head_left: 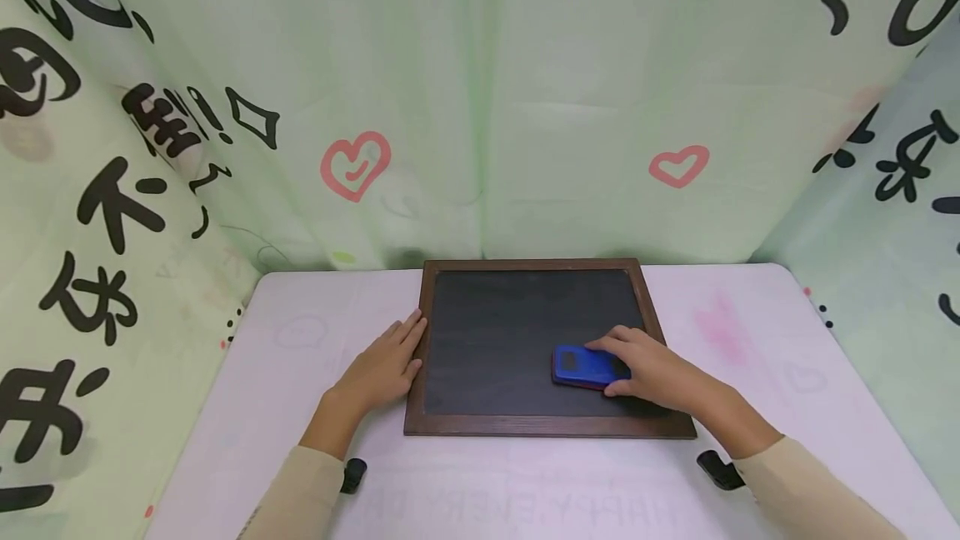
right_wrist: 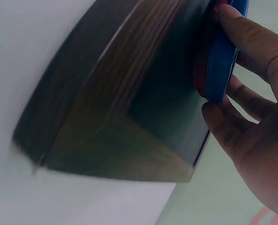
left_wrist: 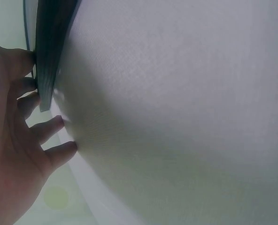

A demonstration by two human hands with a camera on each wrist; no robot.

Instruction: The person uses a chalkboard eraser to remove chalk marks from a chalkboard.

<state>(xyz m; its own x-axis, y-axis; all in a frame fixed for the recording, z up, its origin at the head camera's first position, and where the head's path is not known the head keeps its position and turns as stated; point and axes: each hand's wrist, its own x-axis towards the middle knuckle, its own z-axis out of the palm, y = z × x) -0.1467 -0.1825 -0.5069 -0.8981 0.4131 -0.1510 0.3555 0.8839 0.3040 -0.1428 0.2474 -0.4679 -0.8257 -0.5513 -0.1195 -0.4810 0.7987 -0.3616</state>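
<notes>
A small blackboard with a brown wooden frame lies on the table. My right hand grips a blue chalkboard eraser over the right part of the black surface, thumb on the near side and fingers on the far side. In the right wrist view, the eraser shows a dark red felt layer under its blue body. My left hand rests at the left side of the frame, fingers extended. The left wrist view has those fingertips against the frame's edge, with other fingers on the table.
The white table has a pink stain to the right of the blackboard. Pale green cloth with black characters and red hearts hangs behind and along both sides. A dark wrist device sits by the right sleeve, another by the left.
</notes>
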